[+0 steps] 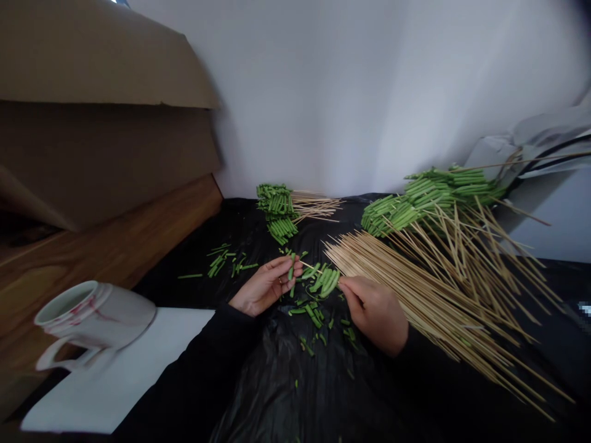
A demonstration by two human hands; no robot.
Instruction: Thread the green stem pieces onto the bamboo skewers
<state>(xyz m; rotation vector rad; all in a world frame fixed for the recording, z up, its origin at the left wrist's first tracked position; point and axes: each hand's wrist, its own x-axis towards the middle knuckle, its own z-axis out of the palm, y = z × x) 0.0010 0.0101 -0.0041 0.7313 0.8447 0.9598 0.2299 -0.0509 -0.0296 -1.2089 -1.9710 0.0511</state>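
My left hand (272, 280) pinches a short piece of green bean (291, 267) upright between thumb and fingers. A thin bamboo skewer (310, 267) runs from beside that piece toward my right hand (376, 311). My right hand is closed, thumb against forefinger, on the skewer's other end. Between the hands is a row of bean pieces (329, 280); whether all of them are on the skewer I cannot tell. Loose cut bean pieces (314, 314) lie scattered below the hands on black plastic sheeting (295, 406).
Filled bean skewers are stacked at the back (277, 206) and at the back right (429, 194). Many bare bamboo skewers (425, 283) lie to the right. At left, a white mug (117, 314) stands near a white sheet (83, 400), below a cardboard box (111, 141).
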